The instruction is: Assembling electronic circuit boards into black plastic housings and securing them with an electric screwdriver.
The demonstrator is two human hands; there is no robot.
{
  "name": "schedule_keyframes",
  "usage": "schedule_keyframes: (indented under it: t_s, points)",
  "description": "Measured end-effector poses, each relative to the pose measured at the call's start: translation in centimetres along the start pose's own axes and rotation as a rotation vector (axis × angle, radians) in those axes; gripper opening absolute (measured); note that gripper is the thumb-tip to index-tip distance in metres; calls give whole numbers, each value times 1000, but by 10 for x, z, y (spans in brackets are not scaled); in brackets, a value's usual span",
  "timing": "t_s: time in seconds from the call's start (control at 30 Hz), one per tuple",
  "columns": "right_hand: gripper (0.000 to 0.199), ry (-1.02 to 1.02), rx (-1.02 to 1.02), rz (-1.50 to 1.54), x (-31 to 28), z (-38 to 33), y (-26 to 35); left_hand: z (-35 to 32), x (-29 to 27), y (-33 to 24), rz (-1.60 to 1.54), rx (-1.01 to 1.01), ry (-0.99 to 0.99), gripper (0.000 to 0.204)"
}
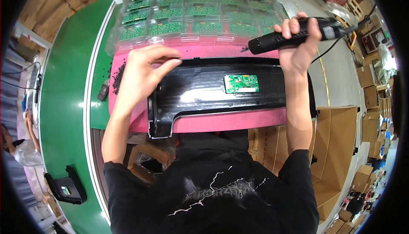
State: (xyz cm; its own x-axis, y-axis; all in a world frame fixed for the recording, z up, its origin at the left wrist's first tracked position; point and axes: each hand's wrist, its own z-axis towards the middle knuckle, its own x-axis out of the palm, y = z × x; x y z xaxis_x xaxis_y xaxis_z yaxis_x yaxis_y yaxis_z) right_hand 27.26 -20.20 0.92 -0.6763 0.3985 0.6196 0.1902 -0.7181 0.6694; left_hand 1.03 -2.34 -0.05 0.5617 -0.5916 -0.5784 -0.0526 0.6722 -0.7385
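Observation:
My right hand [298, 42] is wrapped around a black electric screwdriver [268, 43], held above the right part of the work surface with its bit pointing left. A cord trails from its far end. My left hand [147, 70] hovers over the left end of a black plastic housing [191, 91], thumb and fingers brought together in a pinch. Whatever may be between those fingertips is too small to make out. Inside the housing lies a green circuit board [241, 83] with a white connector strip along its near edge.
Clear plastic trays [204, 25] of green boards fill the far side. A pile of small black screws [119, 76] sits left on the pink mat [221, 121]. Open cardboard boxes [332, 149] stand right. Another housing [66, 187] rests on the green surface, lower left; a person is beyond it.

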Motion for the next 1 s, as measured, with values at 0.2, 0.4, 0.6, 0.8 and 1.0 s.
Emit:
schedule_keyframes:
  t_s: [0.2,0.4,0.6,0.8,1.0]
  points:
    - [41,265,76,359,48,-27,28,28,35,-44,-288,288,127,15]
    - [32,335,-13,336,60,-46,53,26,46,-58,-707,-5,327,10]
    - [32,395,-124,244,59,-56,67,21,48,-60,-663,-50,301,8]
    - [31,379,-185,106,59,-56,72,25,45,-54,-485,-53,300,14]
    - [30,344,-230,98,62,-56,74,28,42,-53,-695,-185,392,11]
